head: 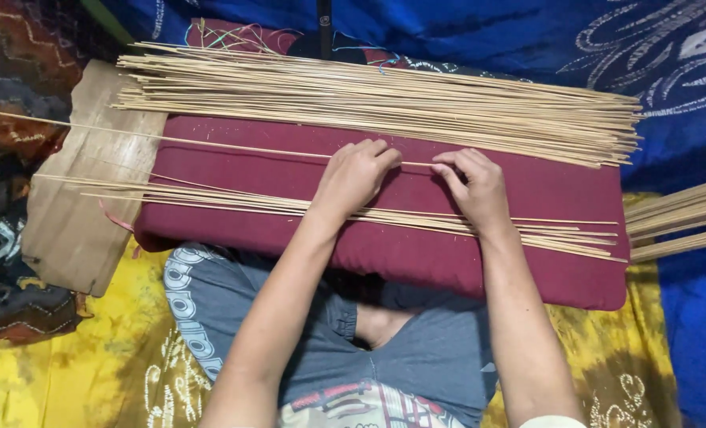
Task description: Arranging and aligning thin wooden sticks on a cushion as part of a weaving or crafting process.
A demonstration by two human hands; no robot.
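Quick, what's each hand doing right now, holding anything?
Left hand: fingers curled down on a single thin bamboo stick lying across the maroon cushion.
Right hand: fingertips pinching the same stick.

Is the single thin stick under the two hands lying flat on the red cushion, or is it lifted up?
Flat. The single stick lies along the red cushion, and the left hand and right hand press on it with their fingertips.

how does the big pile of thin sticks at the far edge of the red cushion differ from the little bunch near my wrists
The far pile of thin pale bamboo sticks is thick and dense; the near bunch of the same sticks is sparse and flat. The far pile lies clear of both hands; the near bunch runs under the wrists. Both lie lengthwise across the maroon cushion.
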